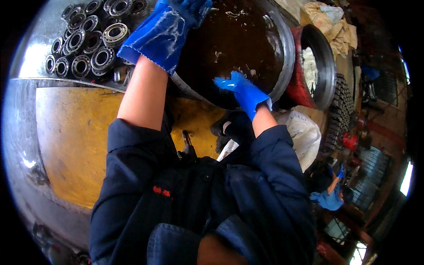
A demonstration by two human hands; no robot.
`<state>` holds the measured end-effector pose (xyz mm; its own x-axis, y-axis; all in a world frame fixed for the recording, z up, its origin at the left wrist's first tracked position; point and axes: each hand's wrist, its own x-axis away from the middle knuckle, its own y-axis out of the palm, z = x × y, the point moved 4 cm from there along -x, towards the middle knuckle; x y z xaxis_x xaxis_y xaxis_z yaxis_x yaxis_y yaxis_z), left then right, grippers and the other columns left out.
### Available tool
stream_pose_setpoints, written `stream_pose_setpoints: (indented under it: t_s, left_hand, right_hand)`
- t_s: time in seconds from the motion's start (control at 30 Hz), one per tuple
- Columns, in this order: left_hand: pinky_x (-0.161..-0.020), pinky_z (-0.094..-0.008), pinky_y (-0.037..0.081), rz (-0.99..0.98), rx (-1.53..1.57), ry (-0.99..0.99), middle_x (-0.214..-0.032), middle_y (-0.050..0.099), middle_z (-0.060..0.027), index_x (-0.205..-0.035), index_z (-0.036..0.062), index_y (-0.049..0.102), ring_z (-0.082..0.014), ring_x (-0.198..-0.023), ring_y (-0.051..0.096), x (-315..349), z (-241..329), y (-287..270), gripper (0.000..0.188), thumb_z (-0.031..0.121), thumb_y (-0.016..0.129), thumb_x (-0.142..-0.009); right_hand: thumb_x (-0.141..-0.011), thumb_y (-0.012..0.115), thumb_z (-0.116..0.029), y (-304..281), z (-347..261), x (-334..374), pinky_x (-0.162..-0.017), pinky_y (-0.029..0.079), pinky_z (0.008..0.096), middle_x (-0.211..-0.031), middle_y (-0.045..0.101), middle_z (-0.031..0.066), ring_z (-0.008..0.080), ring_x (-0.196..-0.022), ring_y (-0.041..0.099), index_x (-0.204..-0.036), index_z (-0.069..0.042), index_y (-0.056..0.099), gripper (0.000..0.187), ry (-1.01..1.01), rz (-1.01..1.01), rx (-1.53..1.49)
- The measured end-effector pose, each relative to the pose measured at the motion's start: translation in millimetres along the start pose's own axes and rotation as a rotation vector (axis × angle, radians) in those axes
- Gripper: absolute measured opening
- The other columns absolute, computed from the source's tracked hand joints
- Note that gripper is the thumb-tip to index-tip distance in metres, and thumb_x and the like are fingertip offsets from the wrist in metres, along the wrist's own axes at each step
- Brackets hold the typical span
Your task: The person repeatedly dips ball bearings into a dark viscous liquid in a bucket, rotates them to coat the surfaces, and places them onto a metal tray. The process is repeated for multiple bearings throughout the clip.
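Note:
A large round metal tub (287, 55) of dark, oily liquid stands in front of me. My left hand (172, 31), in a long blue rubber glove, reaches across the tub's left rim. Its fingers run toward the upper picture edge, and what they may hold is hidden. Over the near right part of the liquid is my right hand (243, 88), also gloved in blue. The thumb points left, apart from the other fingers, some of which seem dipped in the liquid. No object shows in it. Several ball bearings (115, 34) lie heaped beside my left forearm.
The bearings rest on a grey metal tabletop (33, 66). A yellow panel (75, 141) lies below it. Right of the tub stand a red, metal-rimmed drum (329, 70), a white sack (304, 137) and beige cloths (340, 33). Another person (329, 198) works far right.

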<state>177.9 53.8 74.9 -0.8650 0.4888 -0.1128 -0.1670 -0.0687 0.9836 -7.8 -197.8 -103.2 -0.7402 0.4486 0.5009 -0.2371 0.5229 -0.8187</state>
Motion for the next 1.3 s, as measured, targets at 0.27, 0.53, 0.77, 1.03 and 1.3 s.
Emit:
stream_pose_setpoints:
  t_s: [0.27, 0.53, 0.77, 1.03, 1.3]
  left_hand:
    - [-0.117, -0.0515, 0.039, 0.147, 0.003, -0.040, -0.156, 0.048, -0.0183, -0.148, 0.0121, 0.045, -0.0366, -0.142, 0.047, -1.2, 3.6, 2.4, 0.044, 0.035, 0.042, -0.110]
    - [-0.117, -0.0512, 0.039, 0.047, -0.016, -0.036, -0.155, 0.049, -0.0180, -0.147, 0.0119, 0.045, -0.0366, -0.141, 0.048, 2.5, -8.4, 6.8, 0.044, 0.035, 0.042, -0.110]
    - [-0.116, -0.0509, 0.040, 0.064, -0.051, -0.003, -0.154, 0.050, -0.0177, -0.147, 0.0118, 0.046, -0.0366, -0.140, 0.049, 13.5, 1.6, -1.7, 0.044, 0.035, 0.043, -0.110]
    - [-0.116, -0.0506, 0.041, 0.050, -0.060, 0.004, -0.153, 0.052, -0.0173, -0.147, 0.0116, 0.047, -0.0366, -0.139, 0.050, 11.4, -1.2, -2.2, 0.044, 0.035, 0.043, -0.110]
    - [-0.115, -0.0503, 0.042, 0.055, -0.070, 0.004, -0.152, 0.053, -0.0170, -0.147, 0.0115, 0.048, -0.0366, -0.138, 0.052, 11.6, -3.7, -1.6, 0.044, 0.034, 0.043, -0.109]
  right_hand:
    - [-0.079, 0.086, -0.041, -40.1, -42.1, 54.4, -0.110, 0.046, 0.0417, -0.135, 0.066, 0.0184, 0.0309, -0.125, 0.062, -0.138, 0.004, 0.059, 0.079, -0.115, -0.238, -0.360]
    - [-0.079, 0.090, -0.033, -30.6, 32.6, 35.4, -0.100, 0.052, 0.0365, -0.115, 0.074, 0.0120, 0.0237, -0.107, 0.069, -0.123, -0.001, 0.070, 0.057, 0.013, -0.269, -0.465]
    - [-0.077, 0.090, -0.029, -9.0, 33.9, 27.1, -0.095, 0.054, 0.0371, -0.114, 0.074, 0.0106, 0.0228, -0.104, 0.069, -0.120, -0.003, 0.071, 0.054, 0.010, -0.297, -0.401]
    - [-0.075, 0.090, -0.029, -13.6, 38.9, 33.6, -0.095, 0.054, 0.0388, -0.114, 0.074, 0.0113, 0.0243, -0.105, 0.070, -0.120, -0.003, 0.071, 0.054, 0.013, -0.299, -0.429]
    - [-0.073, 0.090, -0.029, -9.9, 41.6, 31.9, -0.094, 0.054, 0.0405, -0.115, 0.074, 0.0120, 0.0258, -0.106, 0.070, -0.119, -0.004, 0.071, 0.055, 0.016, -0.313, -0.461]
